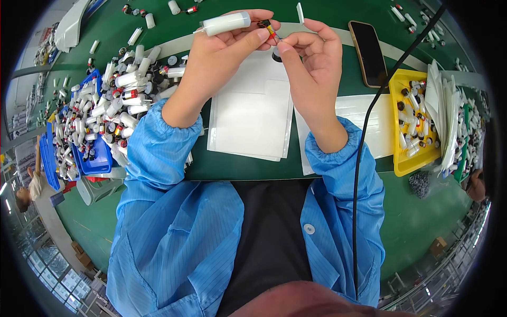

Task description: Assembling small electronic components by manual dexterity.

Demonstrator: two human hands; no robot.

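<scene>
My left hand (222,55) is closed, with a white translucent cylinder (227,24) lying across its fingers. Between its thumb and fingers is a small black, red and yellow part (269,28) with thin wires. Thumb and fingertip of my right hand (316,66) pinch together at the wire end of that part, close to my left fingertips. Just below the pinch shows a round grey-and-black cap (277,54), partly hidden by my right thumb. A thin white strip (300,13) stands at the raised fingers of my right hand; whether they grip it I cannot tell.
White sheets (248,127) lie under my hands on the green table. To the left, similar cylinders (127,79) heap up around a blue bin (97,161). A phone (368,53), a black cable (364,137) and a yellow tray (401,164) of parts are on the right.
</scene>
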